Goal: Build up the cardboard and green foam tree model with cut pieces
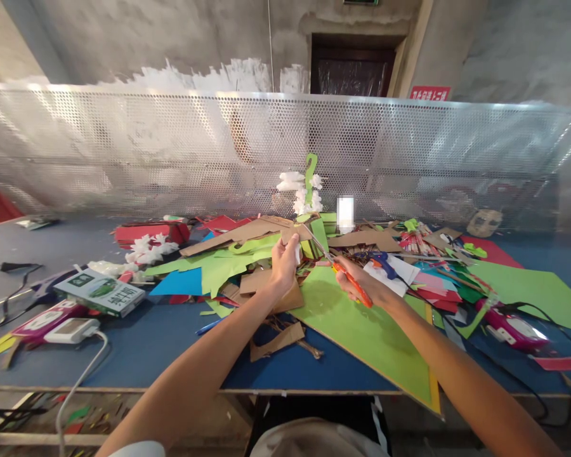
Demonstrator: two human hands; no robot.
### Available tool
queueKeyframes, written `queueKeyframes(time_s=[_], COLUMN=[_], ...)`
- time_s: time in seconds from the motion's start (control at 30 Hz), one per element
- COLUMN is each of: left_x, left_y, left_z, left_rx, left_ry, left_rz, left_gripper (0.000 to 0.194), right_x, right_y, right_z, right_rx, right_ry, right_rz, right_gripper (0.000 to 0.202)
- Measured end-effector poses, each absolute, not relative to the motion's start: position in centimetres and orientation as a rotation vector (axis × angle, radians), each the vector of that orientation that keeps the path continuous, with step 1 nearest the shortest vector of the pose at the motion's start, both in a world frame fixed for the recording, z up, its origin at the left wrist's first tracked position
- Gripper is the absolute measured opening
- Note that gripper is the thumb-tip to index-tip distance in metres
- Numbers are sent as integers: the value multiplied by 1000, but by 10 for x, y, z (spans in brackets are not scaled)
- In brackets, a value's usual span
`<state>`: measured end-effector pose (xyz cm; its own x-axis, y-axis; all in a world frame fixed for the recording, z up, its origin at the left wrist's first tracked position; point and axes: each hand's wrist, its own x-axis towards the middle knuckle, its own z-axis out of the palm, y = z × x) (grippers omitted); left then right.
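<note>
Near the middle of the cluttered table, my left hand [285, 260] is closed on a small piece of brown cardboard [290, 233]. Orange-handled scissors [361, 291] are gripped in my right hand [354, 279]; their blades point up and left, reaching the right side of the cardboard near my left fingers. Behind my hands stands a green paper shape with a curved top [310, 174], with white crumpled pieces [307, 202] around it. A large green sheet [356, 324] lies below my right hand.
The blue table [171, 355] bears scraps of cardboard and coloured paper. At left are a milk carton [99, 291], a white plug adapter [71, 331] and its cable. A pink-and-white device [516, 327] with black cords lies at right. A perforated metal screen [171, 152] stands behind.
</note>
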<state>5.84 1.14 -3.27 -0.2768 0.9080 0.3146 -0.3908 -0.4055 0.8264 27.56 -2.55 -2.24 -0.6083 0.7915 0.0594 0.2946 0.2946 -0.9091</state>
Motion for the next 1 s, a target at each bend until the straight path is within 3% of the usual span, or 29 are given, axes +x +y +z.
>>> queueKeyframes(time_s=[1.0], left_x=[61], left_y=[7], left_z=[-28], left_rx=[938], left_ry=[804], left_rz=[1829], left_gripper=[53], right_x=[272], right_y=[-31], right_z=[-18], right_rx=[-1018], right_ry=[-2013], right_rz=[1300], right_gripper=[75])
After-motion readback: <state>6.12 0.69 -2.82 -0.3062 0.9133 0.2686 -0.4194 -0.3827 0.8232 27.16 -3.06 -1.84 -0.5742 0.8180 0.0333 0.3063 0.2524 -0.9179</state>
